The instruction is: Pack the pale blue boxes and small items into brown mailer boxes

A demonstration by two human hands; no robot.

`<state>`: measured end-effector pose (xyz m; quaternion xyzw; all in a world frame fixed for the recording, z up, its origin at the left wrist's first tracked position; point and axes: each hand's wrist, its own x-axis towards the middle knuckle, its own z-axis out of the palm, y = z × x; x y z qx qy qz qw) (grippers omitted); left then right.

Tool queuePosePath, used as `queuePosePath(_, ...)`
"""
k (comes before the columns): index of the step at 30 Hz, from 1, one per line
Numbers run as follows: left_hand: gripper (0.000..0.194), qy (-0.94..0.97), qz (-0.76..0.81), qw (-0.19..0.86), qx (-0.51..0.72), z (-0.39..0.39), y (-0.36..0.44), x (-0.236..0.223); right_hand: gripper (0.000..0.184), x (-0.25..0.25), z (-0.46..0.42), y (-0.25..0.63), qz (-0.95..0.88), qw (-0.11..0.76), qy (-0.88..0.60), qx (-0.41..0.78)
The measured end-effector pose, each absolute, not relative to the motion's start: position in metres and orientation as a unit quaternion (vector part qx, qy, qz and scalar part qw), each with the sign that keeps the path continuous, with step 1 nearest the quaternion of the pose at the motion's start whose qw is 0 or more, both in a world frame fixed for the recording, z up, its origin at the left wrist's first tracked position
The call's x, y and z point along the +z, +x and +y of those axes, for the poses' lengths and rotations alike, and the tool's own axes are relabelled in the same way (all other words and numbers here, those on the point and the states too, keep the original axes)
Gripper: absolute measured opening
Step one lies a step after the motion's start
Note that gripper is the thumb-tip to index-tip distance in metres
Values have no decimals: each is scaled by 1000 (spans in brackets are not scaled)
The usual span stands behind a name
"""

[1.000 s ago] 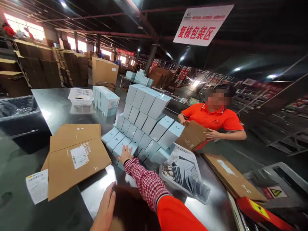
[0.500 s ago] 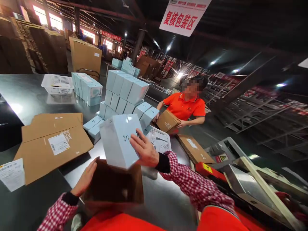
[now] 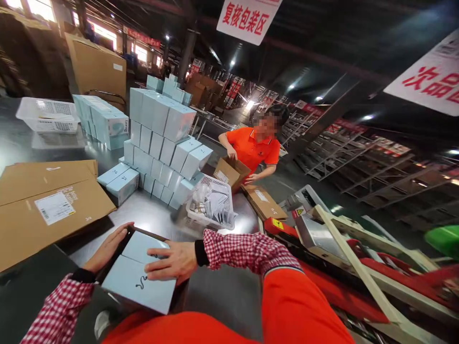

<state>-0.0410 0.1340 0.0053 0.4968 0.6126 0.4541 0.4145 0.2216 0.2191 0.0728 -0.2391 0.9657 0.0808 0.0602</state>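
Both hands are at the lower left of the frame, over an open brown carton (image 3: 180, 292): the right hand (image 3: 174, 260) lies palm down, fingers spread, on two light-blue boxes (image 3: 125, 274) set side by side inside it, while the left hand (image 3: 107, 248) rests with straight fingers along the carton's left edge, its thumb hidden from me. Neither looks clenched. From where I stand, two boxes are in, and they seem to fill most of the opening; whether they are fully down, or have others beneath, I can't tell. No flap covers their tops, so I'd judge the carton filled or nearly so, but not closed. Many more are outside it: a stepped stack (image 3: 158, 143) at centre left, a separate pair (image 3: 124, 179) near its left foot, and a row (image 3: 103, 117) at upper left beside a white basket (image 3: 32, 117). Flattened cardboard (image 3: 21, 224) lies at the left edge. Around mid-frame, beyond a basket of packets (image 3: 230, 198), a co-worker (image 3: 265, 148) handles a second carton (image 3: 234, 174).
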Motion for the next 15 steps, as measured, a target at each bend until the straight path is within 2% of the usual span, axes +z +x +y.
queuePosePath(3,66,495,605,425,456,136,-40,5,63,50,207,226,972,154,-170,45)
queuePosePath(6,62,491,604,433,456,136,-39,4,67,28,195,221,963,245,-100,-52)
queuePosePath(9,61,488,604,441,451,131,-38,5,45,23,195,208,944,286,-65,-150)
queuePosePath(11,61,486,606,445,446,127,-40,5,28,40,209,208,916,310,-49,-249)
queuePosePath(13,60,473,619,442,445,126,-46,4,27,75,237,223,878,292,-8,-380)
queuePosePath(15,61,447,647,432,441,129,-54,4,38,115,272,252,842,200,70,-496)
